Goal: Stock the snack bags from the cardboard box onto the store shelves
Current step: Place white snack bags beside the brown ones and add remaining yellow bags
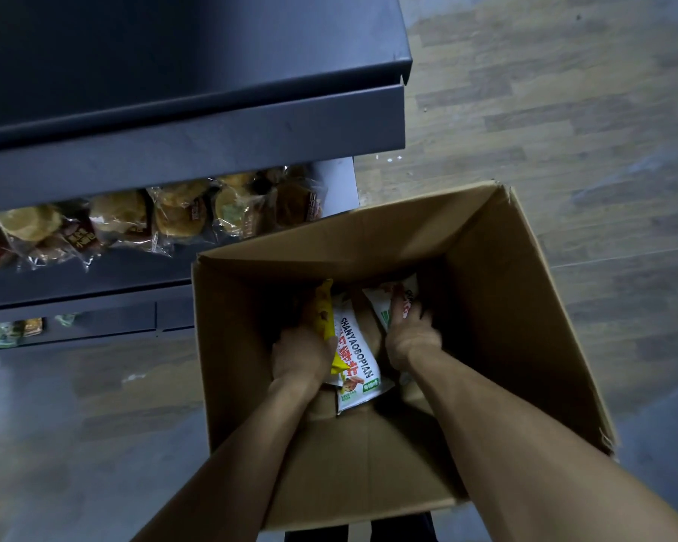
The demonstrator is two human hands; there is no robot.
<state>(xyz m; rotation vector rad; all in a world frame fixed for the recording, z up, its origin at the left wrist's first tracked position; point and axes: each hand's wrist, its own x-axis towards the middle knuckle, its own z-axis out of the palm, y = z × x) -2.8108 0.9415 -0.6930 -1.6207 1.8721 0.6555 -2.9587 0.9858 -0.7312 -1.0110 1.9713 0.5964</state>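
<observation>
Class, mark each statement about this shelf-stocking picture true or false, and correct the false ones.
1. Both hands are down inside the cardboard box. True.
2. The left hand holds a blue bag. False: it grips a yellow bag.
3. The right hand rests on the shelf. False: it grips a white bag in the box.
4. Wrapped pastries lie on a shelf beside the box. True.

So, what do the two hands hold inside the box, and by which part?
The left hand grips a yellow snack bag at its lower end. The right hand grips a white snack bag at its near edge.
</observation>
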